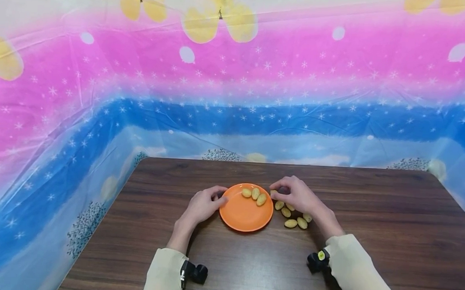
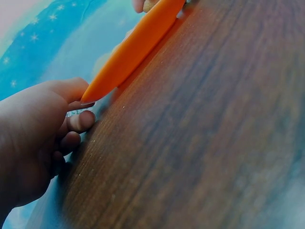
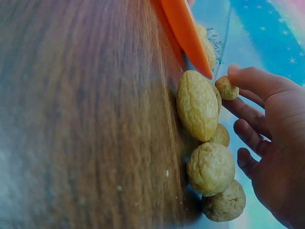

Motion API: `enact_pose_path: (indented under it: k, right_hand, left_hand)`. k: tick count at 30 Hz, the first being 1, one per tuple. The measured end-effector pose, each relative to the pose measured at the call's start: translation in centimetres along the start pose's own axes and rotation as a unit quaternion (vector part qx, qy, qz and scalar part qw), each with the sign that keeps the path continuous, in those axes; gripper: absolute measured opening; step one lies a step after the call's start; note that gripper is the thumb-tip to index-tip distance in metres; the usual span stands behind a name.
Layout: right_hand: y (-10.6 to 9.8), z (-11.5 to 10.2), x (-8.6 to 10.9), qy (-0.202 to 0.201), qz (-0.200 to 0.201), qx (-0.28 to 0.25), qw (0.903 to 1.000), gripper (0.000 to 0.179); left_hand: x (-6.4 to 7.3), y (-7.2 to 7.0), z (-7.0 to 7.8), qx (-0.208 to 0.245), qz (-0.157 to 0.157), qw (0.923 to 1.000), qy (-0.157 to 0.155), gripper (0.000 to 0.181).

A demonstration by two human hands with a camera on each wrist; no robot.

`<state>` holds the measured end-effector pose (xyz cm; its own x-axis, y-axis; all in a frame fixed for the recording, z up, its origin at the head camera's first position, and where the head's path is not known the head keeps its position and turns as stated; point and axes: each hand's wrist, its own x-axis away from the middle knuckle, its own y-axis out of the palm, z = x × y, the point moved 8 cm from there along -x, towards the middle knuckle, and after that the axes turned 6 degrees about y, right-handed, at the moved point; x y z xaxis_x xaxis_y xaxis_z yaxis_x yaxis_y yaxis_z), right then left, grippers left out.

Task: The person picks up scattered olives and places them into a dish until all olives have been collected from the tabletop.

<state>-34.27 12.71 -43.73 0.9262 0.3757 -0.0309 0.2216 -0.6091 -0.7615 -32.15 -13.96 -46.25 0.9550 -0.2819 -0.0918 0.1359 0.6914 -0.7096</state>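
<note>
An orange plate (image 1: 242, 218) lies on the table with three yellowish, wrinkled oval dried fruits (image 1: 255, 193) on its far right part. With thumb and fingers at its left rim, my left hand (image 1: 203, 205) grips the plate; in the left wrist view the plate's edge (image 2: 128, 55) sits between them. My right hand (image 1: 298, 195) is just beyond the plate's right rim, and its thumb and fingertips pinch one small oval dried fruit (image 3: 227, 88). Below that hand several more dried fruits (image 1: 290, 223) lie loosely grouped, some partly hidden by it.
The dark wood-grain table (image 1: 249, 268) reaches back to a hanging cloth (image 1: 259, 85) in pink and blue with snowflakes and butterflies. Black wrist cameras (image 1: 199, 274) are strapped on at both pale sleeves (image 1: 166, 273).
</note>
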Motion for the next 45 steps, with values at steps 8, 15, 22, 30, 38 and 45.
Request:
enact_pose_path:
  k: [8, 15, 22, 30, 38, 45]
  right_hand:
    - [0.0, -1.3, 0.1, -0.019, 0.015, 0.013, 0.9996, 0.030]
    - [0.3, -2.3, -0.1, -0.032, 0.018, 0.013, 0.9993, 0.030]
    - [0.6, -3.0, -0.2, -0.028, 0.013, 0.012, 0.9994, 0.027]
    - [1.4, -4.1, -0.6, -0.045, 0.012, 0.002, 0.9989, 0.027]
    - [2.3, -4.8, -1.0, -0.044, 0.006, 0.002, 0.9990, 0.026]
    - [2.9, -5.5, -1.4, -0.046, 0.000, 0.006, 0.9989, 0.025]
  left_hand:
    - [0.0, 0.1, -0.1, 0.002, -0.001, 1.0000, -0.001, 0.035]
    - [-0.1, 0.1, -0.1, 0.000, -0.001, 1.0000, 0.002, 0.035]
    - [-0.1, 0.2, 0.0, -0.002, -0.001, 1.0000, 0.004, 0.036]
    - [0.0, 0.1, -0.1, -0.002, -0.004, 1.0000, 0.002, 0.036]
    - [0.2, -0.1, -0.1, 0.000, -0.002, 1.0000, 0.003, 0.037]
    - [0.0, 0.1, -0.1, -0.006, -0.004, 1.0000, 0.001, 0.037]
